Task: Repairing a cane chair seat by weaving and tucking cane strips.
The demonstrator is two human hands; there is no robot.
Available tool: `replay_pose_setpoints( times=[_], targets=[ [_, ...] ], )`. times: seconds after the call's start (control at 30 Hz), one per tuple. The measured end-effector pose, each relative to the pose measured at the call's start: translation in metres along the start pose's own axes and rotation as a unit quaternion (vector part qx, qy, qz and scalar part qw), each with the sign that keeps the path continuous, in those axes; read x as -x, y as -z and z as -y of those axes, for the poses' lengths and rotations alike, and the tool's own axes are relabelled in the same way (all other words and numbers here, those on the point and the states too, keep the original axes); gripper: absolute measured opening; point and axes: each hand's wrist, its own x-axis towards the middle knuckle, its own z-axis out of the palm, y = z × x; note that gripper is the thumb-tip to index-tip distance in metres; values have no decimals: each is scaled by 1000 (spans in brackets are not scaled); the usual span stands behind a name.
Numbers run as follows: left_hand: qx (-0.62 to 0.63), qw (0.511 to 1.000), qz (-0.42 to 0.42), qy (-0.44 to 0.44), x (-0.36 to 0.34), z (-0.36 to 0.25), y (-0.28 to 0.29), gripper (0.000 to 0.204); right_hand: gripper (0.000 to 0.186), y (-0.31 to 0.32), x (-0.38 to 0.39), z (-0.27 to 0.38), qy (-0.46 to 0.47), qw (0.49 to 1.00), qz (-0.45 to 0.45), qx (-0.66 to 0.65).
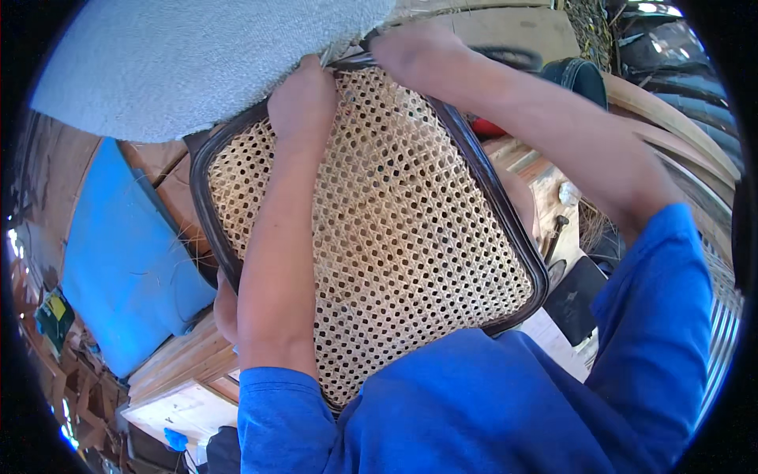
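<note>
A woven cane panel in a dark frame lies across my lap, tilted toward me. My left hand is at the panel's top edge, fingers closed beside a thin metal piece; what exactly they grip is hidden. Just to its right, my right hand, slightly blurred, is closed at the top of the frame on something dark and narrow that I cannot make out. My left forearm crosses over the cane.
A pale textured mat lies beyond the frame. At left are a blue sheet and wooden boards. At right are curved wood strips, a dark container, a hammer-like tool and a black flat object.
</note>
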Motion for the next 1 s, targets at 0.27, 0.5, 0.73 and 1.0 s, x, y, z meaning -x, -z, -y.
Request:
replay_pose_setpoints(
  times=[0.27,0.5,0.73,1.0],
  targets=[
    [170,981,32,83,54,-31,70,29,41,-71,250,-71,-313,912,1,-264],
    [582,774,227,108,164,-159,63,33,42,-118,397,-20,-400,870,20,-289],
    [509,814,-254,-114,161,-206,32,24,46,-19,279,34,-173,790,-234,-540],
    [108,993,-1,-41,123,-85,0,36,32,-5,119,-16,-30,936,-108,-334]
  ],
)
